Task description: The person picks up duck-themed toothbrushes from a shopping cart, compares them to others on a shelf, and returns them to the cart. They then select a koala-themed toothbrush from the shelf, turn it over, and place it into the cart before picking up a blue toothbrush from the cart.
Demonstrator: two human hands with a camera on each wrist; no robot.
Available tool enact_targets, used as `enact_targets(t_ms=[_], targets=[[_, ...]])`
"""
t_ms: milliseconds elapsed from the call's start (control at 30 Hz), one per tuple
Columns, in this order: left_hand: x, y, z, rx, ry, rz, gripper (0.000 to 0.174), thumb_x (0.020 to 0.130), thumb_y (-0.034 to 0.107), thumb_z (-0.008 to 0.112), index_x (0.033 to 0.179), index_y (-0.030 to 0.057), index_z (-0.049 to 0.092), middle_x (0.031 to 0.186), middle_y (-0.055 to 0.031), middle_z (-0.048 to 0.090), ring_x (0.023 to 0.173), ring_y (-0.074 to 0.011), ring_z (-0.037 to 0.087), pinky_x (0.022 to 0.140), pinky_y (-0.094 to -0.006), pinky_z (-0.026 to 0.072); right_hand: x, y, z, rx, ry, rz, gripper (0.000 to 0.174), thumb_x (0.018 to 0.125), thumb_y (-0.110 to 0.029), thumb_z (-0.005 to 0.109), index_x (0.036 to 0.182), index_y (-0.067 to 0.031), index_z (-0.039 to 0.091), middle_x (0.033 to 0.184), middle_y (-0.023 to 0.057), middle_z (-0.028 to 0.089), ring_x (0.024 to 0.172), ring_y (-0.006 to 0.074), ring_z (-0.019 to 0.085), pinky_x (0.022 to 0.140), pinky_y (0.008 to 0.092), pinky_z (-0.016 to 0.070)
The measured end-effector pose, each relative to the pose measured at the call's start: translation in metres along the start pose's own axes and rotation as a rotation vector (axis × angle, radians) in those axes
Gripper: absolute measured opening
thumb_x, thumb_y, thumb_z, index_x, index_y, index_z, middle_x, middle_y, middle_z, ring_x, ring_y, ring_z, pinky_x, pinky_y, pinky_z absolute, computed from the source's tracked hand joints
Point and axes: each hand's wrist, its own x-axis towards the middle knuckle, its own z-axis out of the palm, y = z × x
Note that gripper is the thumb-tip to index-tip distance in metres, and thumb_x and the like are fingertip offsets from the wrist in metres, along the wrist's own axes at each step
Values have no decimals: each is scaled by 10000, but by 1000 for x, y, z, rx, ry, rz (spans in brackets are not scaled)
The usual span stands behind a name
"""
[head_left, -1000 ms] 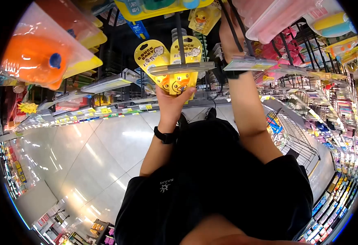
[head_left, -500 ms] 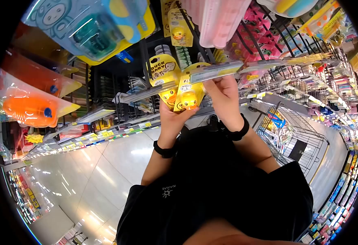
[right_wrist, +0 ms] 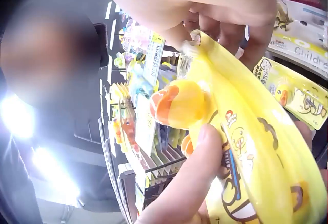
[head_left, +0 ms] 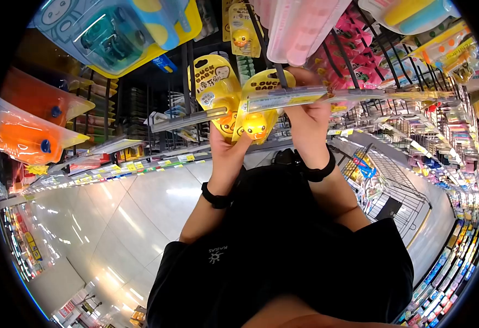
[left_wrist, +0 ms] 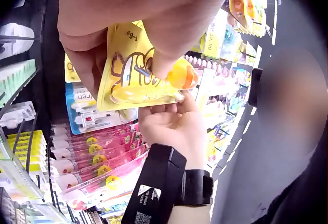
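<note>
Now pinching two yellow card-and-plastic duck packs (head_left: 233, 98) in the left hand (head_left: 227, 158); curling the right hand (head_left: 310, 124) beside them, can't tell whether gripping; seemingly adjusting them, next needing a steady left pinch.

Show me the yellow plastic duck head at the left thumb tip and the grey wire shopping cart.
Yellow plastic duck head (head_left: 255, 126): head view, on its face.
Grey wire shopping cart (head_left: 388, 208): head view, on its black panel.

Duck packs (head_left: 216, 87) side by side, label holders (head_left: 286, 98) before them, shopping cart (head_left: 387, 208) (goods (head_left: 365, 168) inside) at right
</note>
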Motion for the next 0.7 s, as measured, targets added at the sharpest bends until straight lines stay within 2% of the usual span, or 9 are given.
enact_targets(t_ms=[367, 467, 533, 567, 600, 667, 700], targets=[[3, -17, -2, 81, 38, 17, 535, 885, -18, 712, 1339, 33, 432, 1273, -91, 615, 1108, -177, 642, 949, -327, 526, 4, 6, -1, -25, -65, -87, 370, 907, 53, 646, 1268, 23, 570, 1188, 69, 626, 1054, 121, 609, 901, 269, 502], [3, -25, -7, 106, 56, 5, 518, 887, -18, 711, 1327, 24, 441, 1264, -96, 619, 1093, -174, 646, 940, -326, 532, 8, 11, -1, -126, -39, -59, 345, 930, 34, 597, 1272, 35, 552, 1146, 87, 634, 990, 119, 600, 882, 266, 482], [8, -25, -2, 100, 79, 7, 494, 889, -16, 711, 1308, 11, 451, 1234, -98, 632, 1073, -166, 649, 918, -317, 538, 14, 14, 0, -205, -36, -133, 353, 937, 25, 596, 1286, 18, 543, 1143, 89, 636, 989, 114, 596, 873, 259, 477], [10, -24, 2, 77, 85, 15, 403, 908, -15, 685, 1268, -19, 505, 1192, -98, 654, 1043, -145, 650, 895, -300, 537, 16, 10, 2, -172, -30, -81, 369, 957, -5, 598, 1314, -4, 504, 1111, 88, 639, 970, 107, 589, 850, 252, 477], [13, -20, 5, 75, 85, 12, 403, 908, -15, 685, 1268, -19, 505, 1192, -98, 654, 1043, -145, 650, 895, -300, 537, 18, 12, 3, -175, -30, -79, 369, 957, -5, 598, 1314, -4, 504, 1111, 88, 639, 970, 107, 589, 850, 252, 477], [24, -17, 6, 111, 70, -38, 425, 915, -30, 653, 1301, 30, 484, 1218, -76, 631, 1085, -149, 624, 951, -316, 513, 33, 24, 5, -236, 8, -170, 339, 981, -40, 595, 1294, -10, 469, 1099, 91, 630, 984, 101, 578, 858, 248, 471], [30, -20, 6, 74, 69, 21, 398, 924, -23, 644, 1288, 27, 491, 1202, -79, 631, 1067, -138, 622, 935, -309, 516, 40, 31, 4, -195, -54, -256, 309, 988, -65, 602, 1254, -21, 449, 1168, 109, 609, 1044, 114, 582, 897, 261, 473]])
